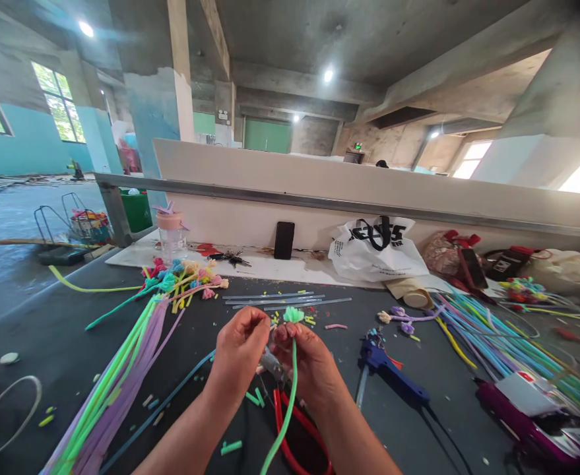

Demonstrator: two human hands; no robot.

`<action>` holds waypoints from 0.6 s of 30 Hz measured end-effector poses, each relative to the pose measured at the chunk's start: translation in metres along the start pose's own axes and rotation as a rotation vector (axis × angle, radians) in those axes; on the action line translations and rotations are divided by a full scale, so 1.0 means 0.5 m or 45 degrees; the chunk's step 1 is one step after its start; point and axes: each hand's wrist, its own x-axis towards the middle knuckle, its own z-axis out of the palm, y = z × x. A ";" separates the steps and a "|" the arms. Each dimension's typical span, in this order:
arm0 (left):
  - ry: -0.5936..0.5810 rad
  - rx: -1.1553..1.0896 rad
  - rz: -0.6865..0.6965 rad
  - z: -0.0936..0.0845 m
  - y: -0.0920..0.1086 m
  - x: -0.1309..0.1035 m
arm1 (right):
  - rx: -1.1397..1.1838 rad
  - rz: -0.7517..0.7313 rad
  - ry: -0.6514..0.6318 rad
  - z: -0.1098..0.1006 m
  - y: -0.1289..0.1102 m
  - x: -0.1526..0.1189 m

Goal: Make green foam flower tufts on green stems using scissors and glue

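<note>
My right hand (304,356) pinches a long green stem (290,396) just below a small green flower head (293,315); the stem hangs down toward the bottom edge. Close on its left, my left hand (244,346) has thumb and fingertips pressed together, and whatever they hold is too small to make out. Below both hands lie red-handled pliers (303,432), partly covered by the stem and my right hand. Short green pieces (255,398) are scattered beside the pliers.
Green and purple strips (121,376) lie at left, under colourful flowers (171,277). Clear sticks (280,300) lie beyond my hands. A blue glue gun (393,373) rests right, near blue strips (507,336). Behind stand a phone (284,240), a white bag (376,254) and a cup (171,237).
</note>
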 end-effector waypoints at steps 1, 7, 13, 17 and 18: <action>0.030 -0.017 0.011 0.001 0.002 0.000 | -0.004 0.015 -0.023 0.004 -0.002 -0.003; 0.084 0.078 0.325 0.001 -0.010 -0.002 | -0.086 0.057 -0.155 0.014 0.003 -0.009; 0.020 0.182 0.509 -0.004 -0.006 -0.003 | -0.189 0.016 -0.077 0.012 0.009 -0.005; -0.042 0.213 0.535 -0.005 -0.004 0.001 | -0.254 -0.011 -0.043 0.015 0.012 -0.005; -0.053 0.235 0.536 -0.006 -0.005 0.002 | -0.276 -0.021 -0.036 0.015 0.013 -0.005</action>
